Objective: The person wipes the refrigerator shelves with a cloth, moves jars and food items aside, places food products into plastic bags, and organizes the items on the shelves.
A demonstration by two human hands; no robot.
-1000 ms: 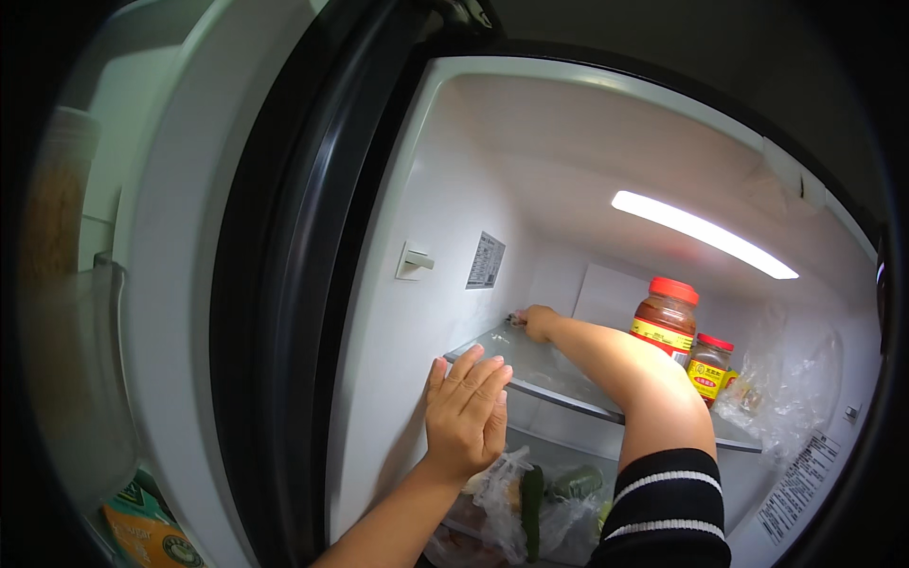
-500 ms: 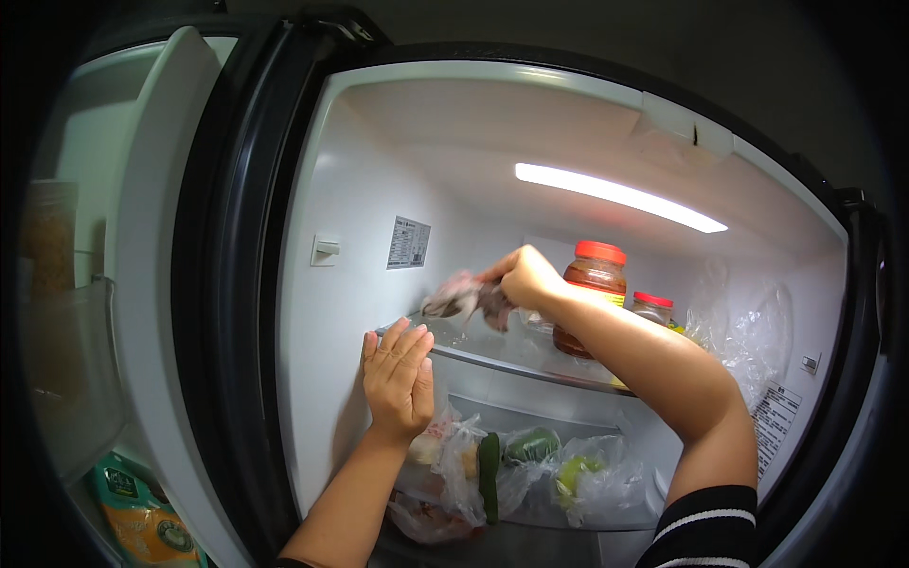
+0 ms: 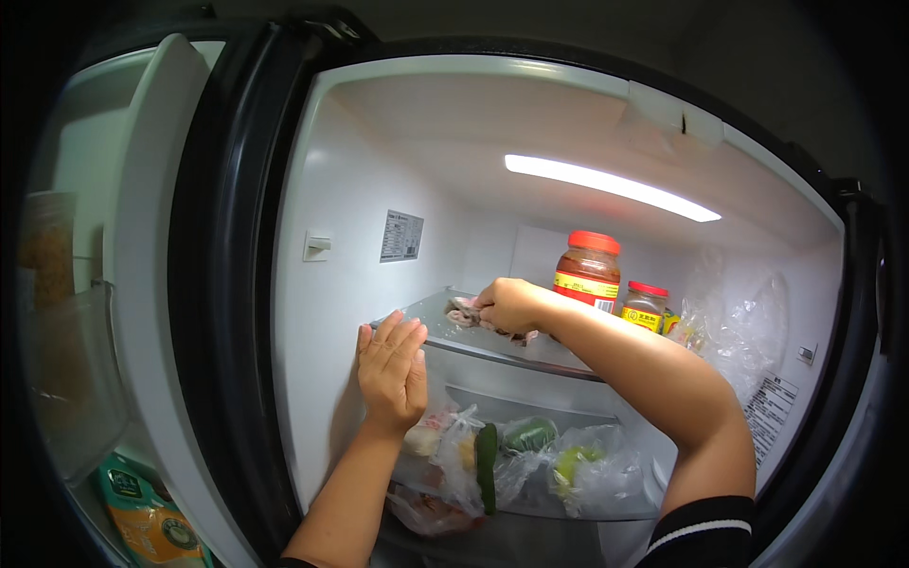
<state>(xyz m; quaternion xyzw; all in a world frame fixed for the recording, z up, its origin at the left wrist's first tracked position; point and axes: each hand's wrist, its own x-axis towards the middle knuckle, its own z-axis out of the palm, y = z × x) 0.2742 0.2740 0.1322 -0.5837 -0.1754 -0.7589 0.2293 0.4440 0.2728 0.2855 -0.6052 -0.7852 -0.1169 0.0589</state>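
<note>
Inside an open fridge, my right hand (image 3: 517, 306) is closed on a crumpled greyish-pink cloth (image 3: 461, 311), pressing it against the upper glass shelf (image 3: 437, 328). Small wet-looking spots dot the glass to the left of the cloth. My left hand (image 3: 392, 374) lies flat with fingers stretched out, its fingertips at the shelf's front left corner by the side wall. Behind my right forearm stands a big jar with a red lid (image 3: 587, 272). To its right is a smaller red-lidded jar (image 3: 645, 305), its lower part hidden by my arm.
On the lower shelf lie a cucumber (image 3: 486, 468) and bagged produce, including a pale green piece (image 3: 575, 464). Clear plastic bags (image 3: 745, 327) bunch up by the right wall. At the left, the open door (image 3: 156, 275) holds a container (image 3: 47, 246) and a green-orange packet (image 3: 151, 516).
My right hand has lowered the cloth from above the shelf's left side onto the glass, further back. My left hand stays at the corner. The view has shifted slightly.
</note>
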